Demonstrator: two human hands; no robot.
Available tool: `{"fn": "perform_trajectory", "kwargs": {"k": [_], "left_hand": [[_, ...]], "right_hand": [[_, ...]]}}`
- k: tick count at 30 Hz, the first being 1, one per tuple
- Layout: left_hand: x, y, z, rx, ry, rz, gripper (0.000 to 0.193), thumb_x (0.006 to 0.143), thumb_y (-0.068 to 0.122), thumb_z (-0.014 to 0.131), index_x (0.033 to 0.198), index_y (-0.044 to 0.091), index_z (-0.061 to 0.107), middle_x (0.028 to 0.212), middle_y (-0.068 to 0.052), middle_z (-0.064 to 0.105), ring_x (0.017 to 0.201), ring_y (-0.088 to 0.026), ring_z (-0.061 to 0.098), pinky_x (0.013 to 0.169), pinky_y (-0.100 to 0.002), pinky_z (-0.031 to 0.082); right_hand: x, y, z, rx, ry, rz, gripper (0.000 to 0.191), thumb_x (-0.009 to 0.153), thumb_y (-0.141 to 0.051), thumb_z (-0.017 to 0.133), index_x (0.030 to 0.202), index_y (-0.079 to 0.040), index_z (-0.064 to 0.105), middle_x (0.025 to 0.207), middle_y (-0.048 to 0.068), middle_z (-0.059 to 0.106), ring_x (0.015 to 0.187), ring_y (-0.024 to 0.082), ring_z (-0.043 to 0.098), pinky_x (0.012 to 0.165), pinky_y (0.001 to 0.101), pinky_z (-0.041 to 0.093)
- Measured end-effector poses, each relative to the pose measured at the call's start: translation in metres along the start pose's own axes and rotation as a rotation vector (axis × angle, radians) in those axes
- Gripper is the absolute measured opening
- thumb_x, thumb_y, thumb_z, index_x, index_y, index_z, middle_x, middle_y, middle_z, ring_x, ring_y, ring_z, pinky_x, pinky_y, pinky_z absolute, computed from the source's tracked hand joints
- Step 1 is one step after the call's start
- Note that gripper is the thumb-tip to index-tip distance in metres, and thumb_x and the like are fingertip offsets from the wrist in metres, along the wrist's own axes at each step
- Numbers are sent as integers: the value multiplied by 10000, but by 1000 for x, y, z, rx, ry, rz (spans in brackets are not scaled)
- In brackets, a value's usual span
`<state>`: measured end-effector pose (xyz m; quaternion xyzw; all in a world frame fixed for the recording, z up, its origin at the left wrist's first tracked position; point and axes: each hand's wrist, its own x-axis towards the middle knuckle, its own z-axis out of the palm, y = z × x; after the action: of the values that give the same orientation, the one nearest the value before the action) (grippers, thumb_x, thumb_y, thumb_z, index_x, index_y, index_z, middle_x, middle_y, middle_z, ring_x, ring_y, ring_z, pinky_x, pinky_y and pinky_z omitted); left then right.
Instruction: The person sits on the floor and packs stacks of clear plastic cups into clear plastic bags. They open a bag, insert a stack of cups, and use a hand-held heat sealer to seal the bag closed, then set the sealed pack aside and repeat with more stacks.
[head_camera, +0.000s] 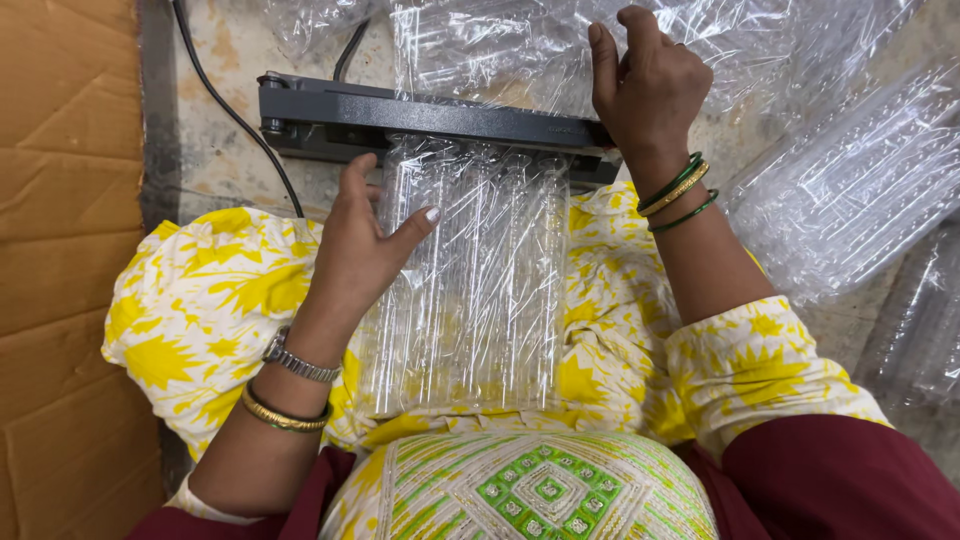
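The clear plastic packet (470, 290) lies lengthwise over my lap, its far end tucked under the dark sealing bar (430, 118) just ahead of my knees. I take that bar as my landmark. The packet is see-through film, and inside it I can make out long ribbed clear pieces lying side by side; they overlap and glare too much for me to count them.

My left hand (362, 245) rests flat on the near side of the bar, palm down on the left edge of the packet, fingers spread and not closed around anything; it seems to be there to keep the packet straight and pressed down. My right hand (645, 85) is at the bar's right end, fingers bent over the top of it and onto the film beyond, pressing rather than gripping, as far as I can judge.

Beyond the bar more loose clear film (500, 40) bunches up. To the right of the bar lie other filled clear packets (850, 190), at least two, their edges hard to separate. One black cable (225, 105) runs from the bar's left end. Further left stands brown cardboard (65, 250). Under the packet is my yellow patterned cloth (200, 300).
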<state>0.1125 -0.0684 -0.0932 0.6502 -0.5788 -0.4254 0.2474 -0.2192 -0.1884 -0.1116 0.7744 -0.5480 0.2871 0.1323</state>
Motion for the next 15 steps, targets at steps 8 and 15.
{"fn": "perform_trajectory", "kwargs": {"k": [8, 15], "left_hand": [[5, -7, 6, 14, -55, -31, 894, 820, 396, 830, 1477, 10, 362, 1071, -217, 693, 881, -280, 669, 820, -382, 529], [-2, -30, 4, 15, -59, -48, 1024, 760, 443, 876, 1494, 4, 312, 1211, -277, 656, 1124, -344, 656, 971, -384, 506]], "right_hand": [[-2, 7, 5, -74, 50, -1, 164, 1057, -277, 709, 1101, -131, 648, 757, 48, 674, 614, 261, 647, 590, 384, 473], [-34, -35, -30, 36, 297, 491, 949, 1081, -399, 740, 1636, 24, 97, 1689, 256, 219, 1584, 396, 190, 1311, 518, 88]]}}
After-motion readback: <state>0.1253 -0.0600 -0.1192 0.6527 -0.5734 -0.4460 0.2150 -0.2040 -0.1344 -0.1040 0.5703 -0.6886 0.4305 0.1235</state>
